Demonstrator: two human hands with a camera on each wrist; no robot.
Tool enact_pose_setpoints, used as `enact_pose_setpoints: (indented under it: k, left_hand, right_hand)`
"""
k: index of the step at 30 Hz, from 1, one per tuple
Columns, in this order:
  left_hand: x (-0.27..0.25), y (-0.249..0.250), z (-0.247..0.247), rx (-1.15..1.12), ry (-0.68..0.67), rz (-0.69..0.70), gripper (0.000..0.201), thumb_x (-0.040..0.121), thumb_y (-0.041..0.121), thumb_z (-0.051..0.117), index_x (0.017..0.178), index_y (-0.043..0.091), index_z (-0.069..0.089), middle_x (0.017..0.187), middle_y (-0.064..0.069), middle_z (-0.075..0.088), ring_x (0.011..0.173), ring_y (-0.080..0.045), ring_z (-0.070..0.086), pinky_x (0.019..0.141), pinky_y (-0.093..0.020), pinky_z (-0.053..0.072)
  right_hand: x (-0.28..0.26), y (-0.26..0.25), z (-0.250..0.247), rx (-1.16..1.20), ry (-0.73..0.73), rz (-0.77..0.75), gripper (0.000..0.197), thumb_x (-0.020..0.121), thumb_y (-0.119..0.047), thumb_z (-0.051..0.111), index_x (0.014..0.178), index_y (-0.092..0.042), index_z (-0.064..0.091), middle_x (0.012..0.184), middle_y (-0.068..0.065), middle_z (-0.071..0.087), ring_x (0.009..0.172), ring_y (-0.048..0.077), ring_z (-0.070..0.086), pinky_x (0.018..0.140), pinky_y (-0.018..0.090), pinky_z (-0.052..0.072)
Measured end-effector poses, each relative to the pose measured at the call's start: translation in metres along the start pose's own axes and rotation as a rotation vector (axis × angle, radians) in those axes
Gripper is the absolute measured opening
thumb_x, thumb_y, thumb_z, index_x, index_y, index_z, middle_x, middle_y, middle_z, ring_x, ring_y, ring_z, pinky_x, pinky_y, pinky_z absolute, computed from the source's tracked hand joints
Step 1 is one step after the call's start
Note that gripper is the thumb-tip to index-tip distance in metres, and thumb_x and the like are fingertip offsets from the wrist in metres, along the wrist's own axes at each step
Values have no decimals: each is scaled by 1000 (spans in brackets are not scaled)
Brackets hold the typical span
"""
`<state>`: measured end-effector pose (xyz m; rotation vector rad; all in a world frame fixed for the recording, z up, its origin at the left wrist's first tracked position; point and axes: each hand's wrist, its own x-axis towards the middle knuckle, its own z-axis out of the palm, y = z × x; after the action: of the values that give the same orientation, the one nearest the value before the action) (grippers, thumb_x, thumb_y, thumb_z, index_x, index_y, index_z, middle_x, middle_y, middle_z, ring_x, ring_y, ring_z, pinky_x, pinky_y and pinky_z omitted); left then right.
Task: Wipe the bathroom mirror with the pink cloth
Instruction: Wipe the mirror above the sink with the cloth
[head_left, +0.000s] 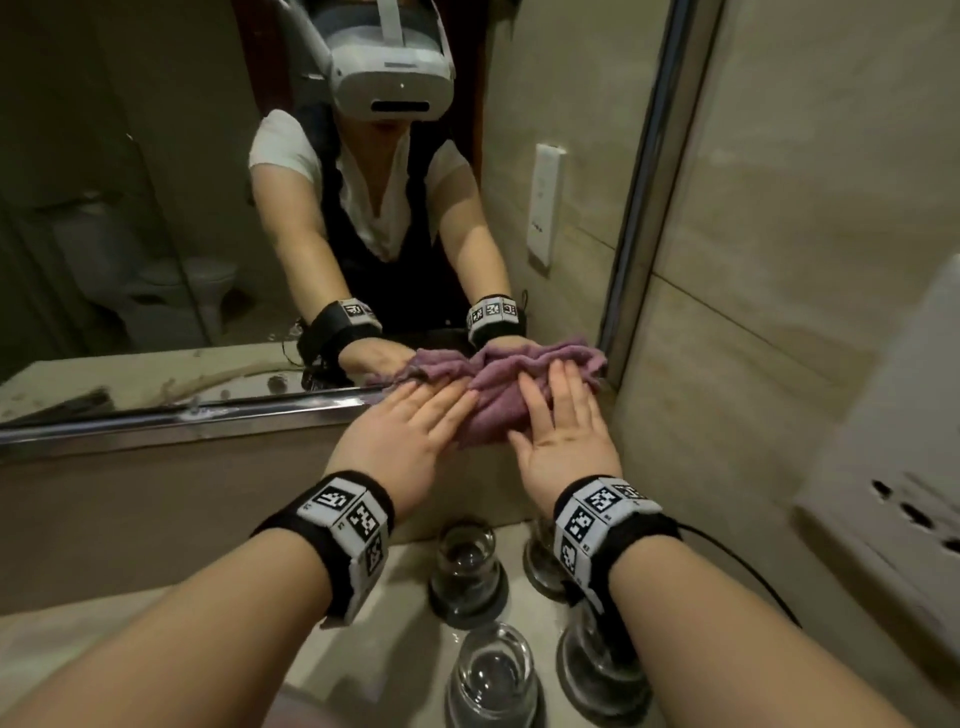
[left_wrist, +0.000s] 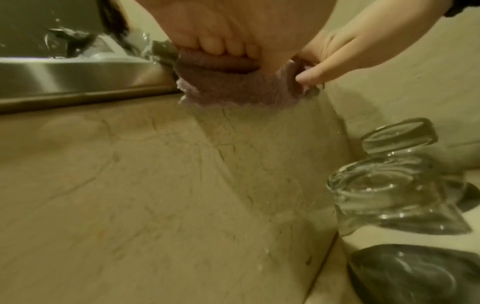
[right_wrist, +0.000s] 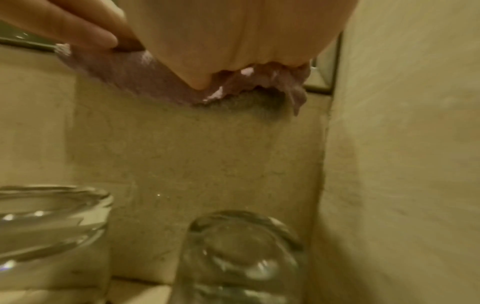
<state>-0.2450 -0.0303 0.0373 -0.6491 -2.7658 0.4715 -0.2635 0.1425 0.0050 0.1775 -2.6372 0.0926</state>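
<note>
The pink cloth (head_left: 498, 402) is bunched against the bottom right corner of the bathroom mirror (head_left: 182, 182), overlapping its metal frame (head_left: 182, 418). My left hand (head_left: 421, 415) lies flat on the cloth's left part, fingers straight. My right hand (head_left: 558, 410) presses flat on its right part. In the left wrist view the cloth (left_wrist: 233, 90) hangs below my left hand (left_wrist: 221, 45), with my right hand (left_wrist: 324, 67) touching its right edge. In the right wrist view my right hand (right_wrist: 233, 41) covers the cloth (right_wrist: 135, 76).
Several upturned clear glasses (head_left: 467, 566) stand on dark coasters on the counter below my wrists. A tiled side wall (head_left: 779, 260) closes in right of the mirror. A white box (head_left: 883, 493) juts out at the far right. The mirror shows a toilet and me.
</note>
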Motion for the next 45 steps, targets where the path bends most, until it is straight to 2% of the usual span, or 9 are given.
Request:
enact_pose_setpoints:
  k: [4, 7, 11, 17, 21, 29, 34, 41, 45]
  left_hand:
    - [10, 11, -8, -87, 13, -6, 56, 102, 29, 20, 149, 25, -11, 160, 4, -7, 148, -15, -3, 119, -29, -7]
    - [19, 23, -12, -108, -24, 1, 57, 102, 27, 22, 149, 23, -10, 160, 3, -8, 148, -16, -5, 119, -30, -7]
    - [21, 31, -12, -127, -50, 9, 60, 100, 24, 25, 150, 20, -10, 160, 1, -11, 148, -16, -9, 118, -32, -11]
    - [11, 14, -17, -88, -84, 54, 59, 100, 26, 24, 150, 22, -6, 159, 2, -13, 147, -16, -10, 118, -32, -10]
    - [-7, 0, -12, -81, -96, -2, 61, 100, 23, 24, 149, 24, -12, 158, 3, -17, 147, -16, -14, 114, -31, -16]
    - [-15, 4, -16, -67, -141, -59, 65, 99, 21, 24, 147, 22, -18, 157, 1, -21, 146, -19, -16, 117, -34, -13]
    - [0, 12, -26, -110, -150, -41, 64, 100, 30, 26, 148, 23, -17, 154, 5, -26, 146, -18, -17, 117, -33, -12]
    - [29, 22, -35, -74, -171, 32, 59, 102, 34, 22, 149, 22, -12, 159, 2, -15, 146, -19, -15, 112, -29, -21]
    - [35, 9, -54, 55, -86, 17, 57, 102, 25, 18, 148, 19, -14, 158, 2, -18, 145, -18, -19, 104, -32, -25]
  right_hand:
    - [3, 17, -15, -70, -4, 31, 76, 55, -37, 84, 121, -11, 57, 119, 17, 64, 111, 30, 62, 89, 43, 51]
    - [7, 21, -26, -103, -132, 11, 59, 96, -30, 42, 148, -13, 20, 155, 11, 20, 143, 25, 20, 116, 40, 17]
    - [5, 9, -29, -2, -135, 128, 62, 96, -26, 37, 149, -13, 9, 157, 10, 9, 145, 24, 8, 118, 36, 10]
    - [4, -34, -29, 14, -164, 189, 71, 89, -29, 49, 146, -3, 15, 153, 17, 18, 142, 32, 14, 116, 39, 17]
    - [8, -45, -26, 9, -79, 188, 77, 49, -44, 84, 107, 2, 65, 106, 21, 66, 99, 36, 63, 81, 42, 56]
    - [-4, -13, -15, 57, -109, 114, 82, 48, -44, 85, 118, -14, 54, 116, 16, 65, 106, 32, 64, 83, 42, 54]
    - [-7, 0, -23, 134, -207, 142, 73, 94, -41, 43, 150, -15, 5, 158, 15, -3, 146, 30, 3, 117, 39, 17]
    - [13, 4, -35, 135, -249, 188, 71, 98, -45, 24, 148, -9, -12, 152, 11, -28, 147, 26, -3, 118, 35, 9]
    - [38, 5, -55, 153, -159, 160, 74, 73, -43, 55, 132, 0, 45, 141, 28, 40, 114, 42, 58, 79, 47, 54]
